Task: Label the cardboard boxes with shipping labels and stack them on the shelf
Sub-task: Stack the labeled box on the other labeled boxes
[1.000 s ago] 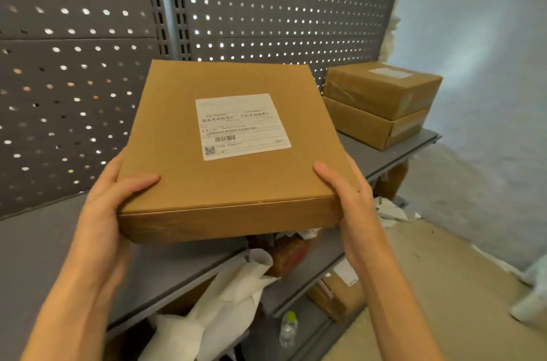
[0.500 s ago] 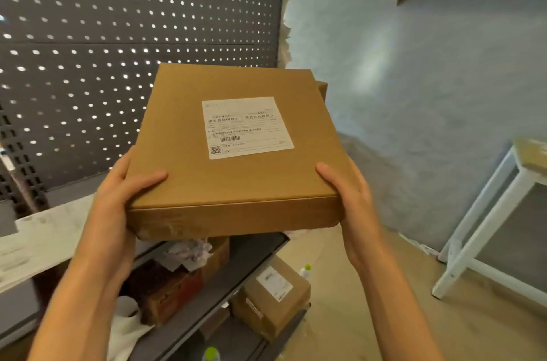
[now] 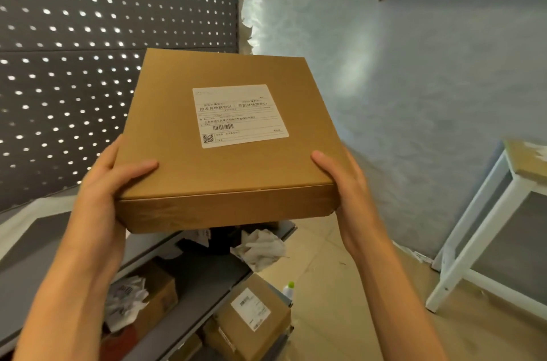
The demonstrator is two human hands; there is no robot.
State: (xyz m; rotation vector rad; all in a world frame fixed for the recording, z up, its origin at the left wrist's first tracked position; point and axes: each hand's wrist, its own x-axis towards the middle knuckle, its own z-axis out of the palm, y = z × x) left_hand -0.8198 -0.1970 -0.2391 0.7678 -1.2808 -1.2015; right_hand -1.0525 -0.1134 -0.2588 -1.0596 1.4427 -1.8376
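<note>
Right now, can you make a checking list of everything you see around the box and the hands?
Surface: grey shelf below the box, mostly bare where visible.
Job's things: flat cardboard box held in the air, shipping label on top; a smaller labelled box lower down.
Clutter: crumpled paper, green-capped bottle.
Grippers: left hand and right hand grip the box's sides.
Cables: nothing seen.
Surroundings: perforated panel, pale wall, white table frame.

Box [image 3: 225, 153] mid-frame, label [image 3: 240, 115] on top, left hand [image 3: 102, 183] at its left edge, right hand [image 3: 344, 186] at right. Shelf [image 3: 204, 278] below w/ small box [image 3: 254, 319] lower centre. Stool [image 3: 485, 230] lower right.
</note>
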